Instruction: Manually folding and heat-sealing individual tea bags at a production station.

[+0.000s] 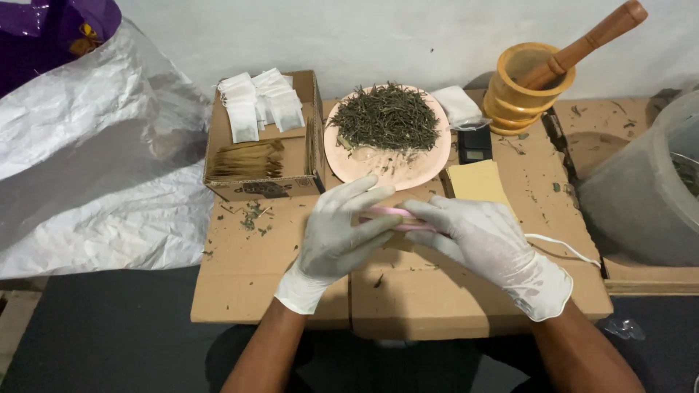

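While palms face, both hands (415, 236) pinch pink sealer (397, 217)

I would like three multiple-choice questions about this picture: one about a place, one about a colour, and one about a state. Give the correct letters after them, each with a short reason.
1. Where does the pestle rest?
A. In the wooden mortar
B. On the plate
C. In the cardboard box

2. What colour is the slim tool held between the two hands?
A. Green
B. Pink
C. Black

3. In what state is the round plate?
A. Bare
B. Upside down
C. Heaped with dried green leaves

Answers:
1. A, its handle leans out of the mortar at the back right of the table.
2. B, a pink strip shows between the gloved left hand and right hand.
3. C, a pile of thin dried leaves covers most of the plate.
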